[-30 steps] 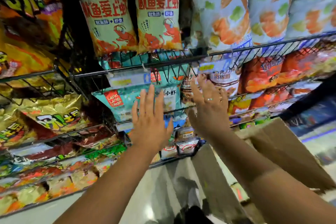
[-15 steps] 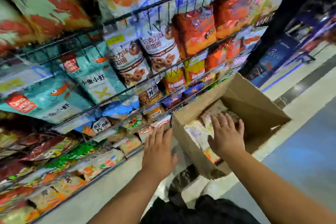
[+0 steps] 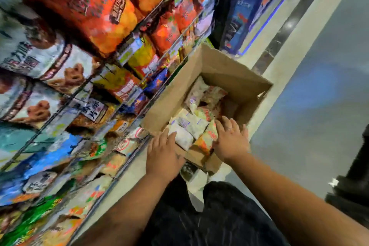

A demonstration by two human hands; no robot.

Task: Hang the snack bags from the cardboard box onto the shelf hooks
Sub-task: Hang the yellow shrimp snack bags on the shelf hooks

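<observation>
**Snack aisle: open carton on the floor, both hands at its near end**

Surroundings. Wire shelf rack fills the frame from 7 to 12 o'clock, hung close with packets: orange bags at 11 o'clock, white pretzel bags at 9 o'clock, green and blue packets at 8 o'clock. Print is largely blurred. A blue display stand stands at 1 o'clock, beyond the box. A dark upright object sits at 4 o'clock against the frame edge, kind not discernible. Dark trousers at 6 o'clock.

Task item. Cardboard box, flaps up, stands on the floor right of centre, with its left wall just beside the rack's foot. Snack bags, white, yellow and orange, lie loosely heaped inside.

Hands. Left hand, released and fingers straight, lies over the box's near rim at 7 o'clock of the box, fingertips at a white bag. Right hand, released and fingers spread, is over the bags at the box's 5 o'clock. Neither hand grasps anything.

Clearance. The rack closes the box's 9 o'clock side. Open floor runs from 2 to 5 o'clock.
</observation>
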